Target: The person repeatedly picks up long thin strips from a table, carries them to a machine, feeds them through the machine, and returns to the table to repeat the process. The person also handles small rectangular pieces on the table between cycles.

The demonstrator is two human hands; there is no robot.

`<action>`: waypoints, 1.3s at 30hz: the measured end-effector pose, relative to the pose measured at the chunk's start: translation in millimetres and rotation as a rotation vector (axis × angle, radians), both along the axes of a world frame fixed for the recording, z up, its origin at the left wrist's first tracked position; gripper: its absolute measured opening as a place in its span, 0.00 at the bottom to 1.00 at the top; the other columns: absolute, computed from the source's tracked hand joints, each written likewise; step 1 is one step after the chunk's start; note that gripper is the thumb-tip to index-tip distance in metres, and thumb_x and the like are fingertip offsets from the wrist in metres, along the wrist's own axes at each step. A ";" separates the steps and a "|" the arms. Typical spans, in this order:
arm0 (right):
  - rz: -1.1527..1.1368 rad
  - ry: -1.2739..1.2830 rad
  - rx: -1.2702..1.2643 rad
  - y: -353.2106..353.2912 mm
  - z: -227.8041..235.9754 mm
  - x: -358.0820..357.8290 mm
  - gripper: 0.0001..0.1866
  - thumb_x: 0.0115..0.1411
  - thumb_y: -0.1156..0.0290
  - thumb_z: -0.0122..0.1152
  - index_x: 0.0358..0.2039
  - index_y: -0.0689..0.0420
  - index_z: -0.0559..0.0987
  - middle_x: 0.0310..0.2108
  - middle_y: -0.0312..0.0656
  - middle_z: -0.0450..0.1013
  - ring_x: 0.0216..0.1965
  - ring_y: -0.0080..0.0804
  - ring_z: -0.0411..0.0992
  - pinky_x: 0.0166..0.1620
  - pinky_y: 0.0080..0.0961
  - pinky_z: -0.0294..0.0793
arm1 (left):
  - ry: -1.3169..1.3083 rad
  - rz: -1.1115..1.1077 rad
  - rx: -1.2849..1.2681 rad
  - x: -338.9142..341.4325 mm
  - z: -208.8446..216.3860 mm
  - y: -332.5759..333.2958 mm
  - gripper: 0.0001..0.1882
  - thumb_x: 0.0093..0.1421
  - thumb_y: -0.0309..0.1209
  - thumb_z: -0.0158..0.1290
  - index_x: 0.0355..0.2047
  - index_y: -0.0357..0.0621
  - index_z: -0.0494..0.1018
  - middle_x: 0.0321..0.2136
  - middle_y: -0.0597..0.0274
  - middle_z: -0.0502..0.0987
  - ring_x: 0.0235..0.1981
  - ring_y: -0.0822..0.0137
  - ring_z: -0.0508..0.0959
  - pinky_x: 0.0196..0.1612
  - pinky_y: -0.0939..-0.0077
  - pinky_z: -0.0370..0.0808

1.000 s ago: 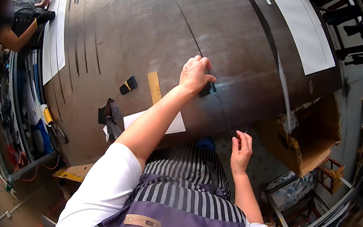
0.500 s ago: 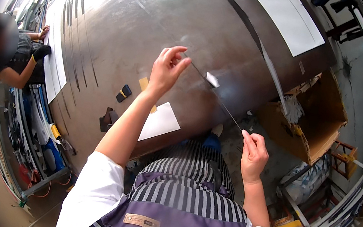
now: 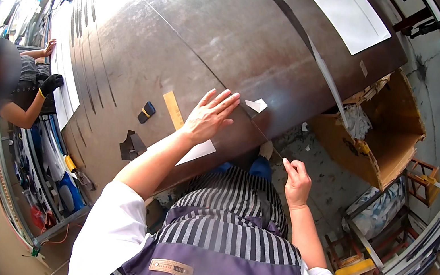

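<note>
A long thin dark strip (image 3: 188,47) runs slantwise over the brown table (image 3: 145,62) and past its near edge. My right hand (image 3: 297,185) pinches the strip's near end, off the table's edge. My left hand (image 3: 211,118) lies palm down with fingers stretched out, by the strip's middle. Just right of those fingertips is a small white paper scrap (image 3: 257,105). A tan flat strip (image 3: 173,109) and a white sheet (image 3: 198,153) are partly hidden under my left forearm.
Left of my arm lie a small black-and-yellow object (image 3: 146,112) and a dark scrap (image 3: 131,146). Across the left edge, a person's gloved hand (image 3: 51,85) rests by a long white sheet (image 3: 67,87). An open cardboard box (image 3: 399,131) stands right of the table.
My left hand has come down and right, going from curled fingers to flat ones. My right hand has shifted slightly left, still pinching the strip. The strip now shows stretched across the table.
</note>
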State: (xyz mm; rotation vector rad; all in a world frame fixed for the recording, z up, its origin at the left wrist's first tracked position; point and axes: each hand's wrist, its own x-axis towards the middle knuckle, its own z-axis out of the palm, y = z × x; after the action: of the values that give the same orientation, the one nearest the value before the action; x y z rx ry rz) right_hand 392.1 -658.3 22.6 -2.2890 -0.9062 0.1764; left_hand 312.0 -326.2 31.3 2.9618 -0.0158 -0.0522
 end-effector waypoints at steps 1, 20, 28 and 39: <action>0.001 0.013 -0.006 -0.5 -0.7 1.3 0.20 0.51 0.84 0.59 0.43 0.50 0.83 0.34 0.39 0.72 0.32 0.40 0.76 0.35 0.34 0.77 | 0.000 0.006 0.004 1.6 -1.0 -1.5 0.31 0.63 0.43 0.52 0.64 0.45 0.63 0.68 0.68 0.59 0.69 0.66 0.56 0.70 0.58 0.50; -0.056 -0.149 0.056 7.1 -8.1 4.8 0.20 0.49 0.83 0.61 0.42 0.50 0.84 0.34 0.38 0.71 0.35 0.37 0.75 0.36 0.32 0.77 | -0.219 0.279 -0.288 43.1 9.7 -22.0 0.24 0.56 0.34 0.60 0.54 0.52 0.73 0.58 0.59 0.68 0.60 0.60 0.67 0.61 0.56 0.61; -0.051 -0.123 -0.025 5.9 -2.5 11.9 0.18 0.53 0.82 0.57 0.42 0.50 0.83 0.34 0.37 0.72 0.34 0.38 0.76 0.35 0.32 0.77 | -0.431 0.551 -0.410 47.4 42.1 -12.5 0.08 0.55 0.25 0.57 0.34 0.48 0.82 0.33 0.59 0.76 0.40 0.56 0.75 0.47 0.64 0.70; 0.014 0.082 -0.166 4.5 -3.4 38.8 0.13 0.60 0.77 0.53 0.43 0.50 0.80 0.34 0.40 0.74 0.32 0.49 0.75 0.33 0.40 0.75 | 0.079 0.071 -0.082 16.6 0.2 -46.5 0.36 0.64 0.45 0.50 0.68 0.45 0.55 0.71 0.61 0.51 0.72 0.63 0.49 0.72 0.53 0.40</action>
State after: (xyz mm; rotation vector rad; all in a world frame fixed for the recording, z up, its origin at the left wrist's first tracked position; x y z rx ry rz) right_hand 431.0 -653.8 19.2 -2.4085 -0.8948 0.3607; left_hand 328.6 -372.7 31.4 2.8734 0.0953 -0.1555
